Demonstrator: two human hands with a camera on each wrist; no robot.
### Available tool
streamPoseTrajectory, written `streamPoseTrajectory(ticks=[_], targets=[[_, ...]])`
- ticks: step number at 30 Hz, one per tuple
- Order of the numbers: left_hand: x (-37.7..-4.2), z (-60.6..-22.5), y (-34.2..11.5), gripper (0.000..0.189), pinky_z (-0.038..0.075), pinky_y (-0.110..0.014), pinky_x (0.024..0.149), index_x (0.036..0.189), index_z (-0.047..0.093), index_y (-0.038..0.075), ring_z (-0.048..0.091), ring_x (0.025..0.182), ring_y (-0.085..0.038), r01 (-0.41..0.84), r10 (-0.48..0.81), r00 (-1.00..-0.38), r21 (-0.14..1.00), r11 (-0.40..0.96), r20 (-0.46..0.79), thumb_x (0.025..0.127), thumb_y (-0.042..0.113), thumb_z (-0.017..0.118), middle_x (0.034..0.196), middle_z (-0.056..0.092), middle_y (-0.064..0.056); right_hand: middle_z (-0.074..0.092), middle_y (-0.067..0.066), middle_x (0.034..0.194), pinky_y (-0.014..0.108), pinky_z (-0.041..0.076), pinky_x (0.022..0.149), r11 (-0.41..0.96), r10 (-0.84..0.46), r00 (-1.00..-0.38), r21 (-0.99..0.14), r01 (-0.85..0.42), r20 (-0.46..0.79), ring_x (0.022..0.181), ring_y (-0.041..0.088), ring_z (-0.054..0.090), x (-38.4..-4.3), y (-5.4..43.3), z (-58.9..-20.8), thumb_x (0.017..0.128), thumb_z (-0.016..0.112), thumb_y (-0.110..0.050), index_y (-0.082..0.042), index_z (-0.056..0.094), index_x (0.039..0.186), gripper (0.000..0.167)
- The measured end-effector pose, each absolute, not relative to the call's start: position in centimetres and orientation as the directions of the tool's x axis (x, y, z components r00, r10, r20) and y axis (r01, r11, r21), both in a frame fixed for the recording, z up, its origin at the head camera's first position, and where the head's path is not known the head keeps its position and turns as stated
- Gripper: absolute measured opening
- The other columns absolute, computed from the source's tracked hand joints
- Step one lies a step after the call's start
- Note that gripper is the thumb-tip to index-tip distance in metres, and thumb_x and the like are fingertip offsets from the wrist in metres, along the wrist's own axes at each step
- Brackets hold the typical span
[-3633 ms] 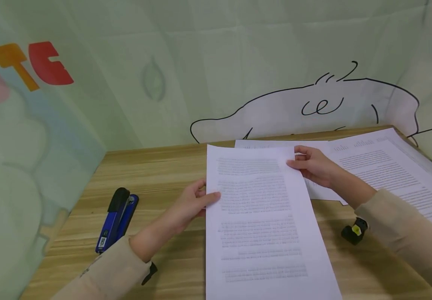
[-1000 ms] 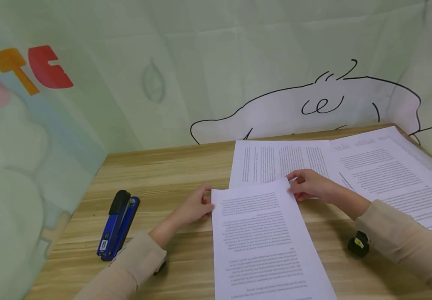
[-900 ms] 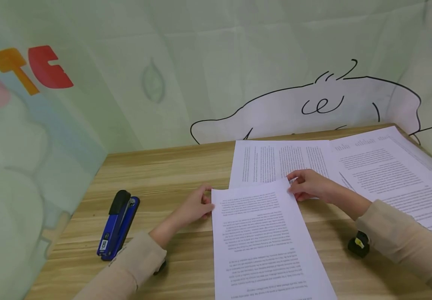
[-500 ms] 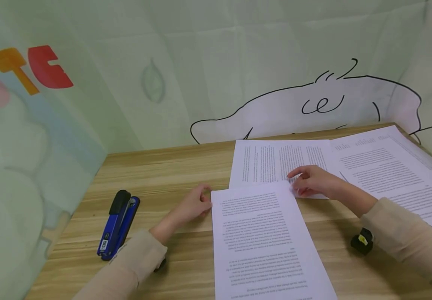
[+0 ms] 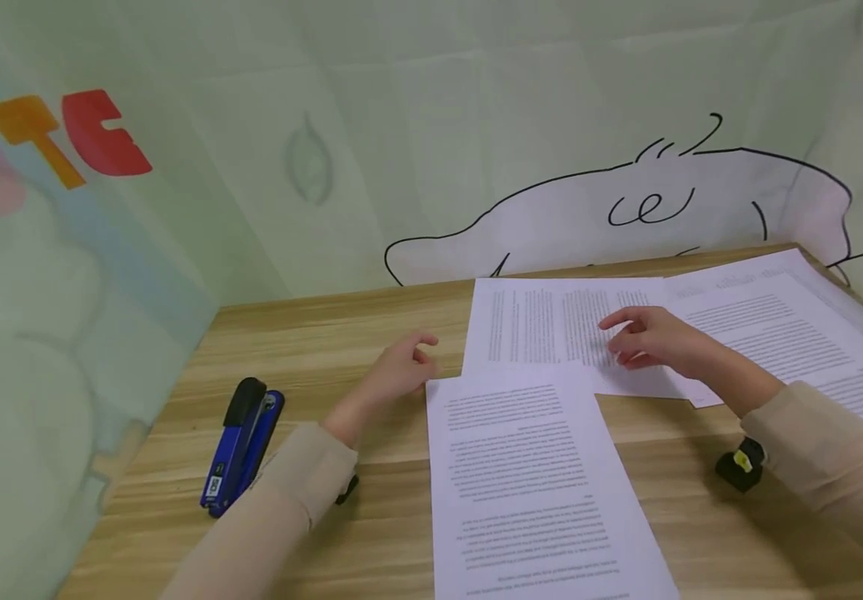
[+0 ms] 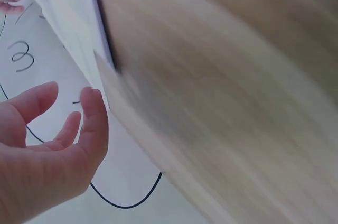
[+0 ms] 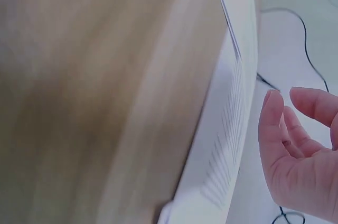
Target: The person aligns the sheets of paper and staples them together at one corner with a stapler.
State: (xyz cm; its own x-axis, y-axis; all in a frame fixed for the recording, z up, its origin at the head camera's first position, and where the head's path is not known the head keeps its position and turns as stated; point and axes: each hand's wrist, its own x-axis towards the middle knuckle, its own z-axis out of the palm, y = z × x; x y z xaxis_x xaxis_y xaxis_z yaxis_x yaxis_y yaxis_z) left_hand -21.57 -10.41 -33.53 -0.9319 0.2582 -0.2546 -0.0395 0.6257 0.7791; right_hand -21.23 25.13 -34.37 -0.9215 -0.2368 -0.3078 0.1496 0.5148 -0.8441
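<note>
A pale cloth [image 5: 401,142] fills the upper part of the head view, with a black line drawing at upper right and coloured letters at upper left. Below it lies the wood-grained worktop [image 5: 311,333], running to the bottom edge.

Printed papers lie on it. The front sheet [image 5: 529,492] is at lower centre and runs off the bottom of the frame; its upper edge overlaps the back sheet [image 5: 521,325], which lies right of centre. The right sheet [image 5: 791,333] reaches toward the right edge, beside the back sheet.

Beige sleeves enter from the lower left and lower right corners. The left hand [image 5: 394,371], near the middle of the frame, has its fingers loosely bent, thumb and fingertips apart, holding nothing; it is by the front sheet's upper left corner, and I cannot tell whether they touch. The right hand [image 5: 660,337], right of centre, is likewise half open with nothing in it, its fingers in front of the back sheet.

The blue stapler [image 5: 240,450] with a black cap stands at lower left, well apart from the papers.
</note>
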Motion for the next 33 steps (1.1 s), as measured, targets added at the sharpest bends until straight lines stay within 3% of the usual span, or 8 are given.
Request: streamPoseTrajectory(ticks=[3,8,12,15,18,27,33], targets=[[-22.5,-33.1,-10.1,0.044,0.045,-0.031,0.071,0.133,0.044,0.004,0.054,0.08,-0.024,-0.03,0.276,-0.928,0.792,0.61,-0.248,0.09,0.012,0.056,0.102,0.054,-0.012,0.053,0.02,0.109,0.028,0.052,0.075,0.516,-0.204,-0.93,-0.841,0.163,-0.305,0.082,0.02,0.057,-21.7,26.0,-34.2,0.09,0.059,-0.014,0.004,0.042,0.131,0.047],[-23.7,-32.6,-9.5,0.047,0.042,-0.035,0.073,0.136,0.038,0.002,0.048,0.073,-0.025,-0.056,0.322,-0.906,0.831,0.553,-0.275,0.093,0.013,0.054,0.101,0.052,-0.013,0.05,0.021,0.117,0.026,0.052,0.075,0.48,-0.095,-0.937,-0.84,0.253,-0.336,0.083,0.016,0.059,-22.5,28.0,-33.9,0.093,0.055,-0.017,0.004,0.037,0.136,0.051],[-24.6,-32.6,-9.1,0.05,0.043,-0.039,0.086,0.139,0.035,0.004,0.053,0.093,-0.028,-0.106,0.331,-0.888,0.843,0.527,-0.319,0.094,0.016,0.053,0.115,0.051,-0.015,0.056,0.012,0.108,0.025,0.052,0.073,0.423,0.02,-0.932,-0.841,0.336,-0.363,0.078,0.011,0.061,-23.0,30.1,-33.6,0.094,0.054,-0.018,0.005,0.031,0.139,0.056],[-25.2,-32.7,-9.1,0.051,0.042,-0.042,0.095,0.141,0.033,0.005,0.049,0.115,-0.031,-0.147,0.327,-0.878,0.849,0.508,-0.348,0.095,0.018,0.052,0.128,0.047,-0.017,0.059,0.003,0.095,0.024,0.053,0.073,0.38,0.073,-0.927,-0.849,0.368,-0.369,0.075,0.009,0.061,-23.2,31.6,-33.5,0.094,0.053,-0.017,0.006,0.027,0.14,0.058],[-25.8,-33.0,-9.4,0.053,0.04,-0.041,0.098,0.142,0.03,0.005,0.044,0.121,-0.033,-0.205,0.326,-0.868,0.867,0.454,-0.375,0.096,0.017,0.052,0.135,0.042,-0.017,0.055,-0.003,0.088,0.025,0.053,0.073,0.329,0.116,-0.918,-0.857,0.396,-0.38,0.074,0.008,0.061,-23.3,32.8,-33.7,0.094,0.052,-0.016,0.007,0.024,0.141,0.059],[-26.2,-33.2,-9.1,0.052,0.043,-0.036,0.092,0.143,0.028,0.005,0.046,0.112,-0.031,-0.29,0.38,-0.833,0.903,0.317,-0.401,0.097,0.016,0.049,0.136,0.038,-0.018,0.057,-0.004,0.079,0.027,0.052,0.075,0.134,0.153,-0.864,-0.856,0.499,-0.48,0.072,0.012,0.063,-23.7,34.1,-34.5,0.094,0.054,-0.014,0.0,0.034,0.135,0.048],[-26.5,-33.5,-7.9,0.051,0.045,-0.03,0.083,0.143,0.029,0.006,0.048,0.101,-0.025,-0.335,0.353,-0.826,0.887,0.318,-0.439,0.098,0.018,0.049,0.135,0.037,-0.013,0.056,-0.003,0.08,0.026,0.052,0.075,0.125,0.161,-0.858,-0.852,0.508,-0.488,0.072,0.012,0.063,-24.1,33.5,-34.9,0.094,0.054,-0.013,0.0,0.032,0.138,0.051]])
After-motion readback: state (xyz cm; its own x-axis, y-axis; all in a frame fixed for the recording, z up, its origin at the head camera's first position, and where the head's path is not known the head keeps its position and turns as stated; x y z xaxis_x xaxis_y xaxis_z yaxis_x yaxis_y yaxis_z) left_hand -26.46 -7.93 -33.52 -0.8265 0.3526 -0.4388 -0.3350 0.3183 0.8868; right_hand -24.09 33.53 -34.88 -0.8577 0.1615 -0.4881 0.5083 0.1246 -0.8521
